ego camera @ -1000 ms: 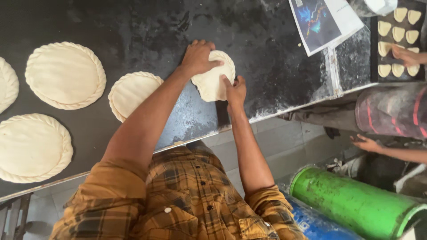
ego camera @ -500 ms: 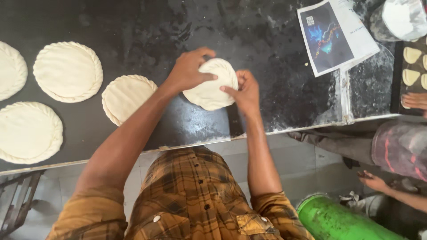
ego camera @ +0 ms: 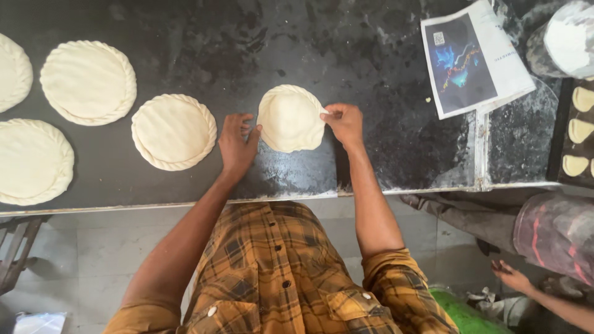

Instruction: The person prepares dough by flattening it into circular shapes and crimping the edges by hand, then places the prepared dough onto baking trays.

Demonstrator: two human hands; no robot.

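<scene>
The right hand (ego camera: 345, 122) is pinching the right rim of a round dough disc (ego camera: 291, 119) between thumb and fingertips. The left hand (ego camera: 237, 141) is lying flat and unclenched on the counter (ego camera: 297, 49), its fingertips touching the disc's left rim without grasping it. The dough disc is lying flat on the dark, flour-dusted counter, near the front edge and roughly midway along it. Just left of the left hand, a second disc with a crimped edge (ego camera: 174, 131) is resting. Three more crimped discs (ego camera: 88, 82) are sitting toward the left end. A printed sheet (ego camera: 473, 57) is lying toward the back right corner. A tray of small dough pieces (ego camera: 578, 130) is standing at the right edge.
</scene>
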